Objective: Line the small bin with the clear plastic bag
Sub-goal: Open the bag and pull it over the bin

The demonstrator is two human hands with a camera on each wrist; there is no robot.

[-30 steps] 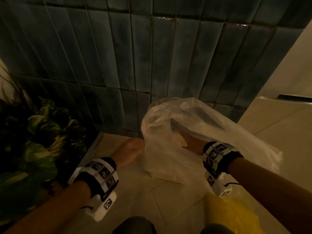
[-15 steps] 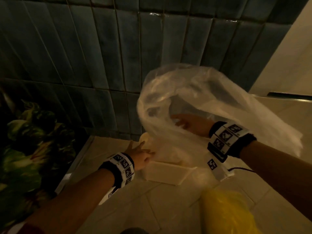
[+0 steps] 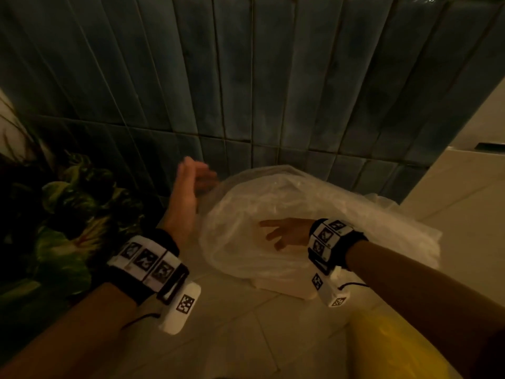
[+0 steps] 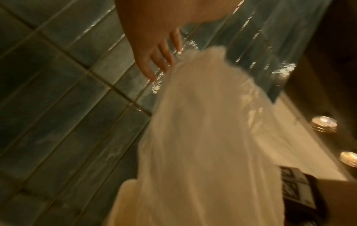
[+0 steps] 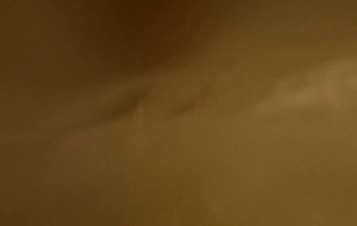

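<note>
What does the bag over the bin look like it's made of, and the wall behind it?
Clear bag: thin plastic film, likely glossy; it wrinkles and shows the right hand through it. Wall: glazed blue-green ceramic tiles, it seems, with grout lines and shiny glints.

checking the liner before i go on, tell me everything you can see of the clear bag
The bag is thin, clear, crinkled plastic, billowed into a dome over the pale bin by the tiled wall. The right hand reaches inside it, fingers spread. The left hand is open at its left edge; contact is unclear.
</note>
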